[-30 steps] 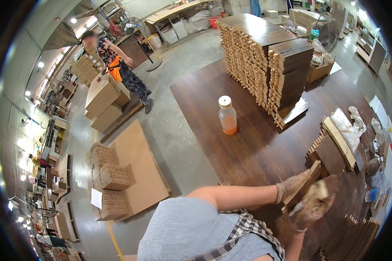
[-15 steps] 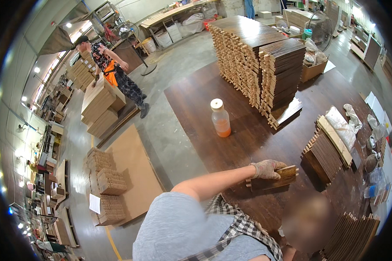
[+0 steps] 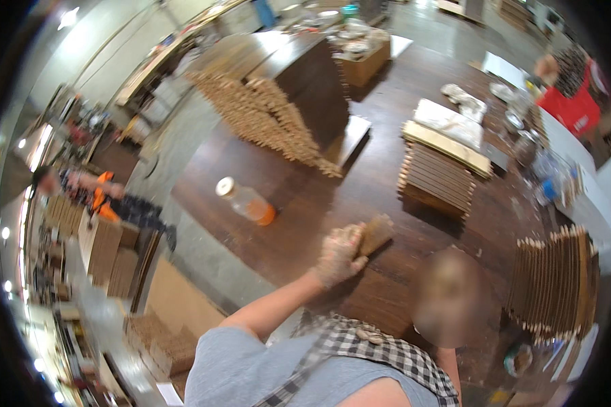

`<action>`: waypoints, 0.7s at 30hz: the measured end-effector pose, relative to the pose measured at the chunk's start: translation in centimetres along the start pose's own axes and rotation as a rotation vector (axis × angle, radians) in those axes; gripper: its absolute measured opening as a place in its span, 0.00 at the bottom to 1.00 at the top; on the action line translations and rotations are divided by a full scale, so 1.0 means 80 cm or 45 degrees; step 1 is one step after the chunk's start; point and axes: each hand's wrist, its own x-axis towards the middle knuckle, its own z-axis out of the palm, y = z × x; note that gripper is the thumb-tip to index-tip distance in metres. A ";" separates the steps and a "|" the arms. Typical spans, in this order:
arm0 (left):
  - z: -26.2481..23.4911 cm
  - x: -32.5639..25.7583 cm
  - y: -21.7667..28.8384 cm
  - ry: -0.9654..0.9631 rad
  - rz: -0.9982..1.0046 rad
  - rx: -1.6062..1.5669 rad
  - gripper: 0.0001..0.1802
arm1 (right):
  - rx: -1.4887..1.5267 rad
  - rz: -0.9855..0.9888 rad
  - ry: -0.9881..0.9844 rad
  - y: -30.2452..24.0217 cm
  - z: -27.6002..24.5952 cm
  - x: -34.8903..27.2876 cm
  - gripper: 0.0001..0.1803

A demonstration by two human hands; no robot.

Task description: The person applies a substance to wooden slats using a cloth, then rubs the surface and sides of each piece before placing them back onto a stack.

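Observation:
My left hand (image 3: 341,256), in a mottled work glove, grips a small brown wooden board (image 3: 376,234) over the dark tabletop (image 3: 305,210). The board's outline is smeared by motion. Part of my right forearm (image 3: 449,363) shows at the lower edge, while a blurred patch hides the hand. Beyond my left hand lies a stack of dark boards with notched ends (image 3: 436,180), topped by a pale strip (image 3: 448,150) and a white packet (image 3: 449,125). A bottle with orange liquid (image 3: 246,201) stands left of that hand.
A tall stack of notched boards (image 3: 309,88) stands at the far left of the table. Another row of boards (image 3: 551,281) sits at the right, near a tape roll (image 3: 519,359). A co-worker in a red apron (image 3: 571,102) is beyond the right edge; another person (image 3: 105,197) stands left.
The view has swung round to the right, bringing the red-aproned co-worker into sight. My left hand still holds the board, now tilted at a different angle.

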 end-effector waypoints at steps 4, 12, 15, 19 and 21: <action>-0.038 0.076 -0.023 0.205 -0.001 0.134 0.40 | 0.440 0.285 -0.018 -0.025 -0.004 0.007 0.32; -0.039 0.248 -0.089 0.370 -0.167 0.499 0.33 | 0.310 0.264 0.050 -0.044 0.002 0.019 0.28; -0.010 0.262 -0.122 0.140 -0.258 0.752 0.33 | 0.174 0.185 -0.016 -0.037 -0.016 0.017 0.30; 0.006 0.280 -0.130 0.110 -0.318 0.817 0.32 | -0.132 0.052 0.087 -0.018 -0.033 0.016 0.31; -0.006 0.274 -0.119 0.127 -0.320 0.825 0.33 | -0.044 0.144 0.140 -0.008 -0.031 0.014 0.30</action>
